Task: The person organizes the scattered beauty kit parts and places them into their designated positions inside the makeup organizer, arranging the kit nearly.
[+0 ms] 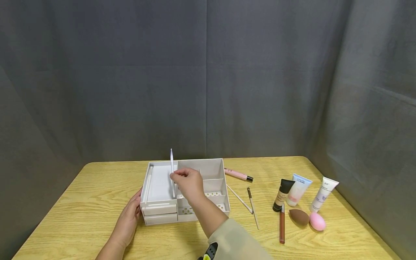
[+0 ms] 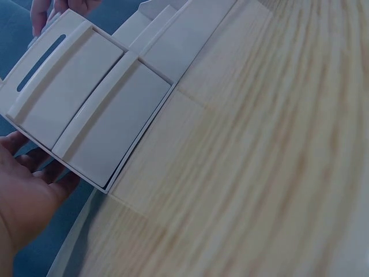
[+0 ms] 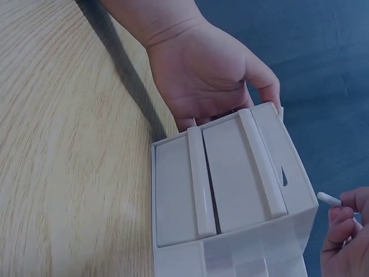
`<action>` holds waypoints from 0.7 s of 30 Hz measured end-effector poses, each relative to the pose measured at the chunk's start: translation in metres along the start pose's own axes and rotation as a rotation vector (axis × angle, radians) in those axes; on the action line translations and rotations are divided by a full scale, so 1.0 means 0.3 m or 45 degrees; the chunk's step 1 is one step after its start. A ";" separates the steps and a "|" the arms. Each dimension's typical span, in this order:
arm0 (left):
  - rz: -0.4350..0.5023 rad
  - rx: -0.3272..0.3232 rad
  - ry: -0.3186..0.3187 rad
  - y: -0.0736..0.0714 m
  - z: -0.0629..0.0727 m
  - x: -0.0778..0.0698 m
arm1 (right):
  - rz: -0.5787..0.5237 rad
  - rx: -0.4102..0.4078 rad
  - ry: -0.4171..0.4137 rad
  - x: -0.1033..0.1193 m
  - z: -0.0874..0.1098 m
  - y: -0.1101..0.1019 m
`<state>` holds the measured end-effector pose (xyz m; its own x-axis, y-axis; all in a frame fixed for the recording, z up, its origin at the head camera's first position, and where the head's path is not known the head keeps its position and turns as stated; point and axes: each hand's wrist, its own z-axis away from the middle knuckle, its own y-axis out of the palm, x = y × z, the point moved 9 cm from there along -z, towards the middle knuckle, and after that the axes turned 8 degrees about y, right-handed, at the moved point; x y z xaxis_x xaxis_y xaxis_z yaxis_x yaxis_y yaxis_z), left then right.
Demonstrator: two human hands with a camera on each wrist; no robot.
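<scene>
Already one thin stick lies in the organizer, your right hand pinches a wand, your left hand rests uncurled against its nine-o'clock side, and tubes remain outside toward three o'clock.

The wood-grain table leaves broad room left of the left hand, which blocks the left wall of the white plastic drawer organizer. Overhead, the right hand, pinching a slim white rod, and its forearm obstruct the organizer's middle; the rear right compartment is reachable from above. A pink, black-capped tube, a thin white stick and a slim dark-tipped brush clutter the right side. Beyond them, a passage runs toward the beige, black-capped squeeze tube.
</scene>
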<state>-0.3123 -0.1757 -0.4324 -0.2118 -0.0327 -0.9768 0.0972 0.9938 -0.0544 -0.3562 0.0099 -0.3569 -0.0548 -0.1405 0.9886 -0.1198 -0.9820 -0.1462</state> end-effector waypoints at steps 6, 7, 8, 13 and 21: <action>-0.001 0.004 -0.005 0.000 0.000 0.000 | 0.117 -0.045 -0.003 -0.012 -0.004 0.016; -0.001 0.002 -0.007 0.000 0.000 0.001 | 0.136 -0.052 -0.005 -0.013 -0.003 0.018; 0.001 0.001 -0.003 0.000 -0.001 0.001 | 0.152 -0.058 -0.007 -0.013 -0.001 0.019; 0.001 -0.001 0.012 -0.005 -0.002 0.004 | 0.252 -0.098 -0.046 0.009 0.013 0.023; -0.008 0.041 0.049 0.004 0.000 -0.006 | 0.424 -0.097 -0.046 0.030 0.024 0.042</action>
<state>-0.3117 -0.1745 -0.4308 -0.2500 -0.0345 -0.9676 0.1271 0.9895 -0.0682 -0.3510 -0.0046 -0.3495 -0.0687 -0.4578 0.8864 -0.1753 -0.8691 -0.4625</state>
